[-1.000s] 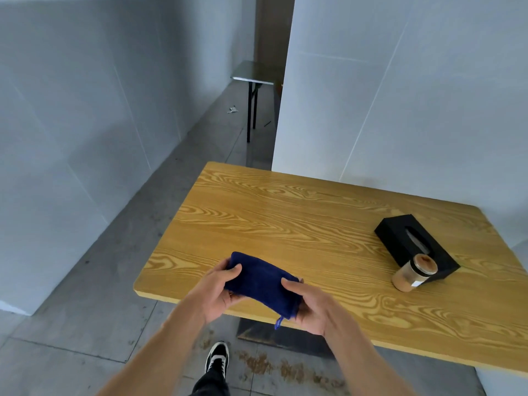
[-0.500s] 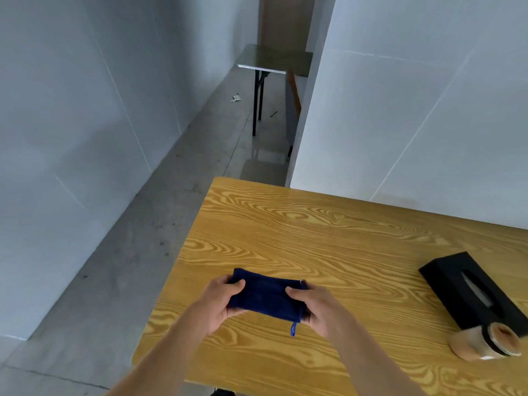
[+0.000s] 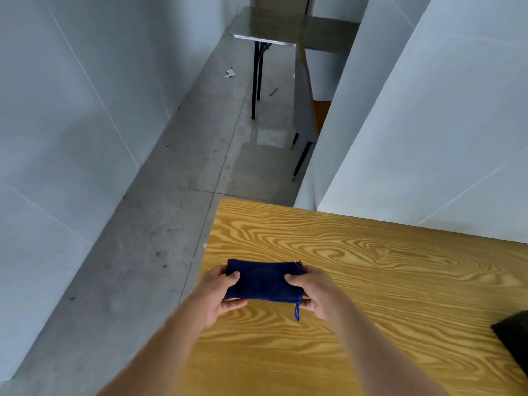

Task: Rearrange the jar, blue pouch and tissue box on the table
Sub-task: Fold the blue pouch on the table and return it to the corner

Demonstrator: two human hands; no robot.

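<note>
Over the counter (image 3: 371, 267), near its left edge, both hands are gripping the blue pouch (image 3: 261, 281) level: left hand (image 3: 220, 292) pinching its left end, right hand (image 3: 317, 290) pinching its right end, fingers curled round it. Far right of the pouch, the tissue box (image 3: 514, 335) corner is peeking in. Pouch's loop (image 3: 297, 311) is dangling.

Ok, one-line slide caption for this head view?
Both hands, left and right, hold a blue pouch by its ends over the wooden table's left corner; black box at right edge.
</note>
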